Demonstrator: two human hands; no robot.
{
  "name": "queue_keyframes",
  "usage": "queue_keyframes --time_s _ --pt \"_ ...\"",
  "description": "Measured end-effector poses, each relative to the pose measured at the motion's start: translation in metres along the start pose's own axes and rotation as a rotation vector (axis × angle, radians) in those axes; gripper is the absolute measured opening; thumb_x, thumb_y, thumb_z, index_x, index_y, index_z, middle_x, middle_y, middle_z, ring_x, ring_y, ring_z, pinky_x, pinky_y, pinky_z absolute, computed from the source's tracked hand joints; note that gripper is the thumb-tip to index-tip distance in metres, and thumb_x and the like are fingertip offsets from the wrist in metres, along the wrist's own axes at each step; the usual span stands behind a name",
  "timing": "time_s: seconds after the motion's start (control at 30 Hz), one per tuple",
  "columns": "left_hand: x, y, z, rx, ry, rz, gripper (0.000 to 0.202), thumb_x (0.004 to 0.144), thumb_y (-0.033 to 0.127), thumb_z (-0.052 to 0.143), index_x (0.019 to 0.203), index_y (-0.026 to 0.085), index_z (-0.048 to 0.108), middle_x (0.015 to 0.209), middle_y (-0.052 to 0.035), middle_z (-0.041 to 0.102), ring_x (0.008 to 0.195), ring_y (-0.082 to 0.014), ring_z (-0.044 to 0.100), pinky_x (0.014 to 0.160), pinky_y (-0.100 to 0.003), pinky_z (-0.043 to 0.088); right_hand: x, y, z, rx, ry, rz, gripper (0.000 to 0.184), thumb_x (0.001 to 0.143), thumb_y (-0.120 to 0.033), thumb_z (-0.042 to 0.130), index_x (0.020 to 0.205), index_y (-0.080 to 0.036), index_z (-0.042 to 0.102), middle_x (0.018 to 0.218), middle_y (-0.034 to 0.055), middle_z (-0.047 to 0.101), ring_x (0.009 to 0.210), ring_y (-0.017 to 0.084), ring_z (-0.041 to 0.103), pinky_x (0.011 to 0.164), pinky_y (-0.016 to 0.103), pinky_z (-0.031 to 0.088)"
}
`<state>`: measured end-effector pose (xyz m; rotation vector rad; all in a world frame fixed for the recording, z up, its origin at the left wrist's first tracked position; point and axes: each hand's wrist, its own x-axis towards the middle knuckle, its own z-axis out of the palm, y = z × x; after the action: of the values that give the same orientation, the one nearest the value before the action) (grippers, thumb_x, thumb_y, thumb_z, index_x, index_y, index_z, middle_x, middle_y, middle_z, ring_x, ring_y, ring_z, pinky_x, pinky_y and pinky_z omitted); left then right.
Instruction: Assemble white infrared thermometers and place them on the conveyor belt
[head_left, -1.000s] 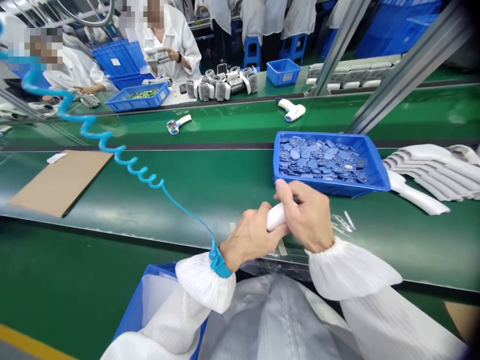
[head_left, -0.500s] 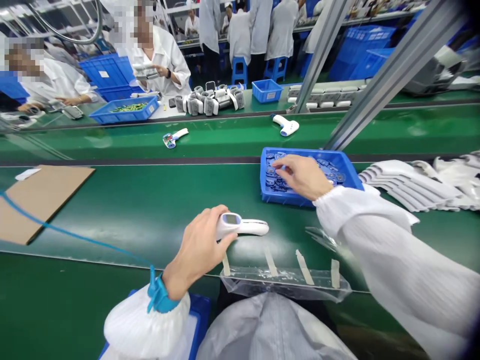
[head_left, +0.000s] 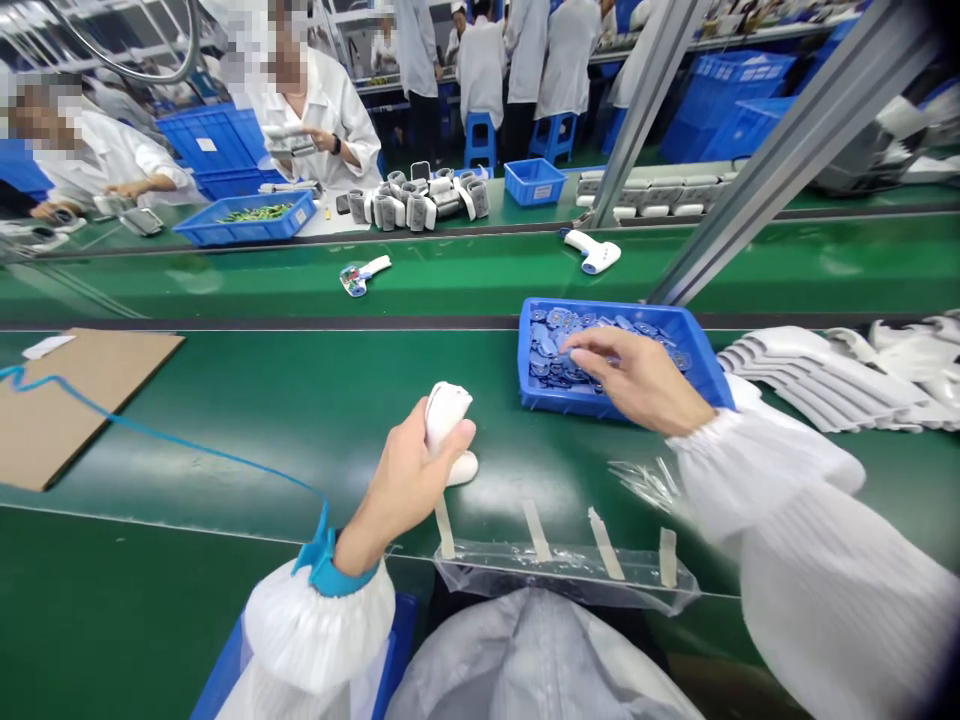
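I had the left hand (head_left: 409, 480) closed around a white handheld thermometer (head_left: 448, 425), held over the green surface (head_left: 225, 440). The right hand (head_left: 637, 378) was open and empty, fingers spread above a blue tray (head_left: 592, 405) heaped with flat blue-grey parts (head_left: 559, 345). A clear plastic bag (head_left: 566, 572) was taped along the near edge, and open surface lay left of the tray.

Glossy white plastic housing (head_left: 448, 415), blue plastic tray (head_left: 570, 403), smooth green belt (head_left: 225, 450)
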<state>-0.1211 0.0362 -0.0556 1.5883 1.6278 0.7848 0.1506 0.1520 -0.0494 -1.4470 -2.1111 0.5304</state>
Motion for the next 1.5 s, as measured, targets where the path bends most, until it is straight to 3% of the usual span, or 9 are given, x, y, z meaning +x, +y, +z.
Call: queue_keyframes --time_s 0.1,0.2,0.4,0.7,0.8,1.0,1.23,1.33,1.5 --pt "0.002 0.011 0.009 0.013 -0.06 0.082 0.03 0.099 0.05 0.055 0.101 0.02 0.058 0.091 -0.0026 0.066 0.08 -0.0189 0.059 0.07 -0.031 0.042 -0.034 -0.017 -0.004 0.483 -0.008 0.173 0.026 0.09 -0.043 0.064 0.104 -0.022 0.068 0.095 0.0051 0.072 0.077 0.02 0.071 0.075 0.038 0.06" --pt "0.006 0.029 0.021 0.174 -0.139 0.211 0.021 0.097 0.04 0.061 0.093 0.02 0.057 0.088 -0.0015 0.064 0.078 -0.0184 0.057 0.07 -0.031 0.039 -0.06 -0.04 -0.007 0.672 -0.076 0.26 0.034 0.083 -0.049 0.075 0.103 -0.022 0.069 0.083 0.0034 0.072 0.071 0.018 0.07 0.072 0.035 0.061" --pt "0.014 0.048 0.031 0.189 -0.226 0.307 0.015 0.096 0.033 0.063 0.092 0.021 0.055 0.093 -0.0015 0.068 0.081 -0.0189 0.061 0.068 -0.03 0.039 -0.078 -0.059 -0.006 0.626 0.005 0.055 0.023 0.09 -0.044 0.071 0.104 -0.028 0.079 0.114 0.0041 0.075 0.105 0.022 0.071 0.091 0.036 0.06" --pt "0.013 0.049 0.033 0.415 -0.299 0.391 0.024 0.104 0.037 0.049 0.117 0.017 0.052 0.097 -0.0069 0.07 0.08 -0.0229 0.064 0.069 -0.033 0.044 -0.089 -0.051 0.013 0.3 0.052 -0.142 0.035 0.101 -0.033 0.054 0.133 -0.028 0.068 0.124 0.0049 0.074 0.113 0.025 0.071 0.098 0.041 0.059" --pt "0.012 0.045 0.043 0.413 -0.215 0.483 0.029 0.109 0.036 0.033 0.12 0.017 0.053 0.101 -0.0069 0.07 0.083 -0.0215 0.064 0.075 -0.034 0.046 -0.09 -0.052 0.015 0.237 0.115 -0.178 0.029 0.102 -0.033 0.051 0.123 -0.027 0.071 0.117 0.0058 0.075 0.106 0.024 0.072 0.095 0.039 0.059" --pt "0.007 0.03 0.057 0.448 -0.11 0.571 0.025 0.107 0.039 0.044 0.112 0.02 0.061 0.103 -0.0033 0.071 0.089 -0.0203 0.063 0.083 -0.037 0.043 -0.102 -0.045 0.021 0.156 0.222 -0.226 0.021 0.103 -0.024 0.048 0.114 -0.022 0.065 0.104 0.0077 0.074 0.092 0.02 0.071 0.081 0.032 0.057" --pt "-0.002 0.018 0.09 0.056 0.41 0.107 0.047 0.105 0.047 0.043 0.066 0.022 0.045 0.065 0.0004 0.053 0.065 -0.0149 0.049 0.064 -0.031 0.039 -0.119 -0.048 0.011 0.049 0.058 -0.155 0.024 0.105 -0.037 0.046 0.118 -0.023 0.06 0.098 0.0069 0.069 0.079 0.02 0.066 0.066 0.031 0.051" --pt "0.008 0.019 0.103 0.101 0.519 0.095 0.054 0.1 0.044 0.049 0.056 0.022 0.028 0.053 0.0029 0.038 0.054 -0.0123 0.035 0.058 -0.03 0.032 -0.127 -0.051 0.017 0.014 0.023 -0.143 0.027 0.106 -0.042 0.044 0.109 -0.021 0.061 0.081 0.0031 0.064 0.065 0.017 0.06 0.059 0.03 0.045" --pt "0.013 0.019 0.099 0.154 0.414 0.205 0.052 0.098 0.041 0.049 0.053 0.021 0.033 0.052 0.0019 0.043 0.053 -0.0118 0.038 0.059 -0.029 0.035 -0.142 -0.044 0.027 0.092 0.076 0.011 0.035 0.102 -0.052 0.046 0.106 -0.021 0.062 0.073 0.0016 0.061 0.06 0.017 0.056 0.057 0.03 0.042"
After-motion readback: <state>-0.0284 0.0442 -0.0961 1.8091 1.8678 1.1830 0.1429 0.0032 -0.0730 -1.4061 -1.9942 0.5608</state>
